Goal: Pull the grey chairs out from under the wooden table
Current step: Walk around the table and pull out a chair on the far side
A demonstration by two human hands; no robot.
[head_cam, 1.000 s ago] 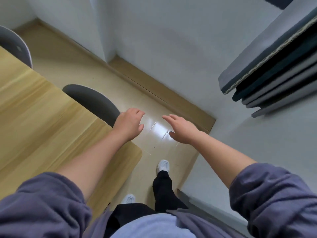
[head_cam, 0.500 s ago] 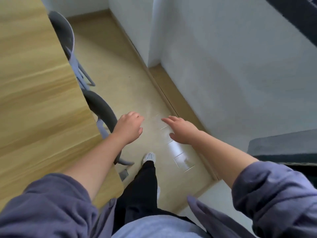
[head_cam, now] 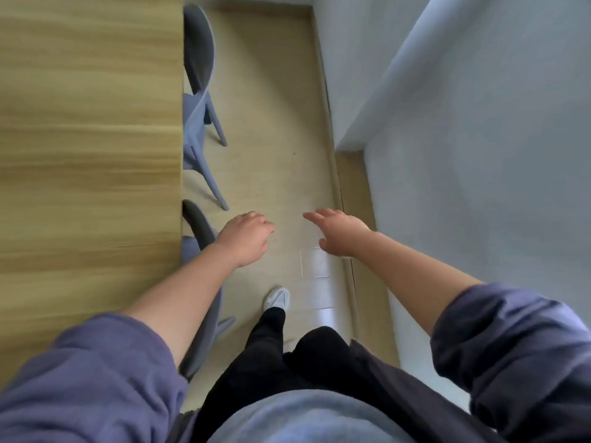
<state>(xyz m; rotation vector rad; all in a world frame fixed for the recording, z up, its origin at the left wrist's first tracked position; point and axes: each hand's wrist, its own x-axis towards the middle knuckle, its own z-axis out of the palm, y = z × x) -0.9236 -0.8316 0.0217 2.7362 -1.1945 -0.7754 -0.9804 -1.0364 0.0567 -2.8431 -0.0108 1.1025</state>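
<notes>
Beside the wooden table [head_cam: 89,155], two grey chairs [head_cam: 198,68] sit tucked under its edge; left hand [head_cam: 244,239] loosely curled, right hand [head_cam: 339,233] spread, both empty; best grasp the nearer backrest firmly, pull straight away from the table

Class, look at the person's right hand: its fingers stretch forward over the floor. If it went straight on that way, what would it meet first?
Probably nothing: the right hand points along the bare floor between the far grey chair and the wall. The way looks free, though depth is unclear.
</notes>
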